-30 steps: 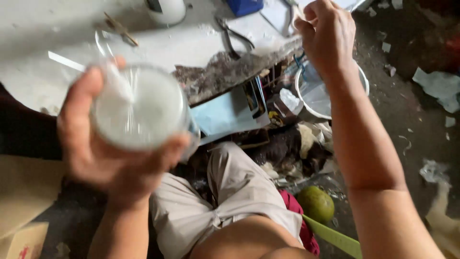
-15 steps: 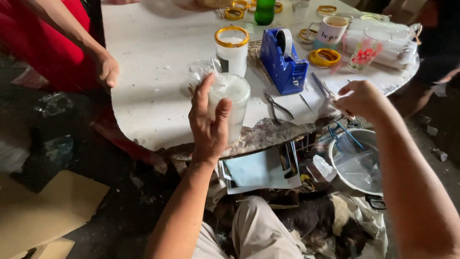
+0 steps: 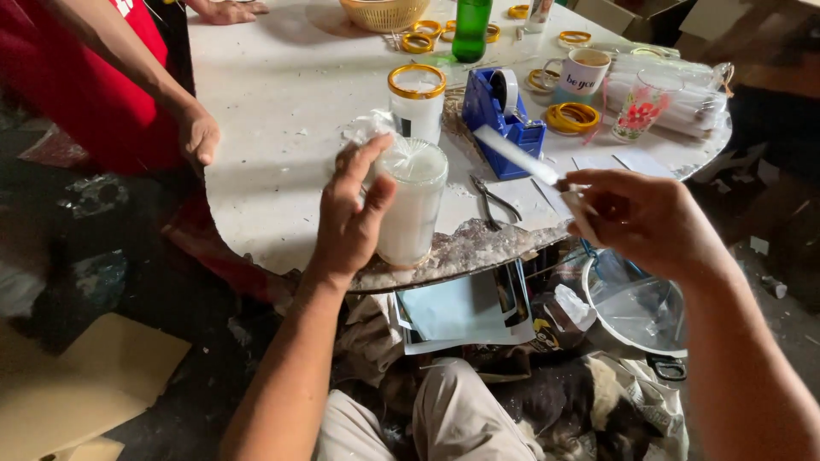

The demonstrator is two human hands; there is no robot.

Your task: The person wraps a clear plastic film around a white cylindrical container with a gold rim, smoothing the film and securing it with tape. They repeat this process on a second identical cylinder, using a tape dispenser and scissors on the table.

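my left hand wraps around a tall white candle jar that stands at the near edge of the table, fingers curled on its side and the thumb pressed against the glass, probably to keep it steady and upright. a bit of clear wrap bunches at its top. my right hand is out to the side, fingertips pinched on the end of a strip of clear tape that runs taut back to the blue tape dispenser; held like that the strip stays flat and off the table.

just behind the jar stands a second white jar with a gold rim. small pliers lie between the jar and the dispenser. farther back are loose gold rings, a green bottle, a white mug with dark lettering, a glass with a red flower print and a woven basket.

another person's hand rests on the left edge of the table, red cloth behind it. under the table edge i see a flat pale-blue sheet and a clear round lid.
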